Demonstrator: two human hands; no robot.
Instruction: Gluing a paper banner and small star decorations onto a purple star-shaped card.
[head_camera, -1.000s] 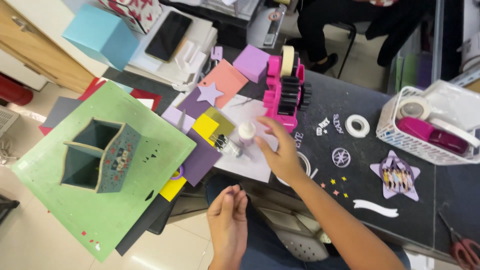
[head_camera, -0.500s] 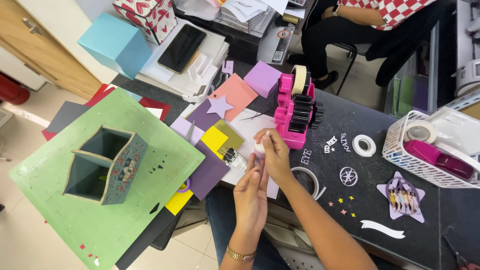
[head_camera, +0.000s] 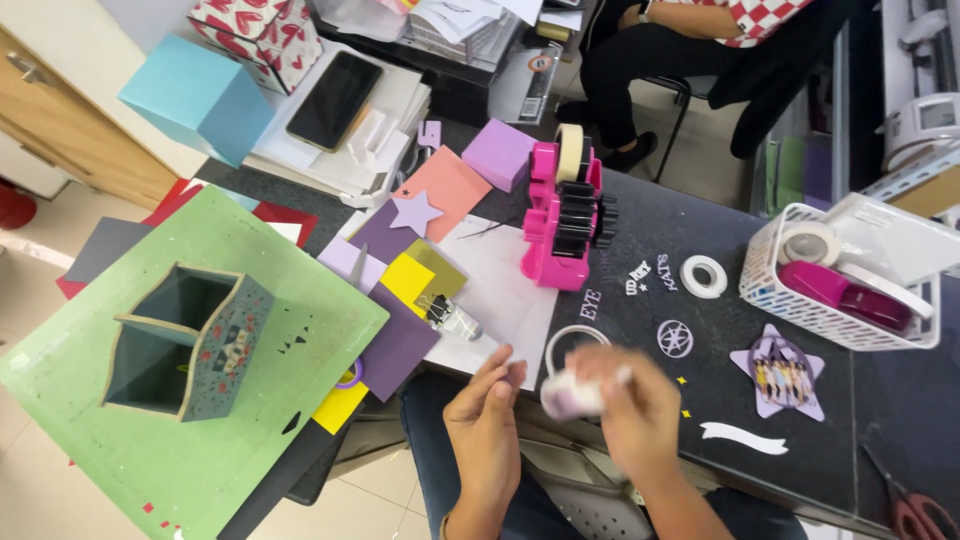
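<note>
My right hand (head_camera: 632, 405) is blurred by motion at the near edge of the black table (head_camera: 650, 215). It grips a small white and lilac container (head_camera: 566, 396). My left hand (head_camera: 486, 412) is just left of it, fingers spread, holding nothing; its fingertips are close to the container. A roll of clear tape (head_camera: 574, 342) lies on the table right behind both hands. A small clear bottle with a black part (head_camera: 452, 316) lies on the white sheet (head_camera: 500, 290) beyond my left hand.
A pink tape dispenser (head_camera: 564, 222) stands mid-table among coloured paper squares. A green board (head_camera: 190, 460) with a teal wooden box (head_camera: 185, 342) overhangs at left. A white basket (head_camera: 838, 272) sits right, a star cutout (head_camera: 777, 372) near it. Another person sits behind.
My right hand lifted the small container off the paper sheets and drew it back toward me. My left hand stayed close in front of my body.
</note>
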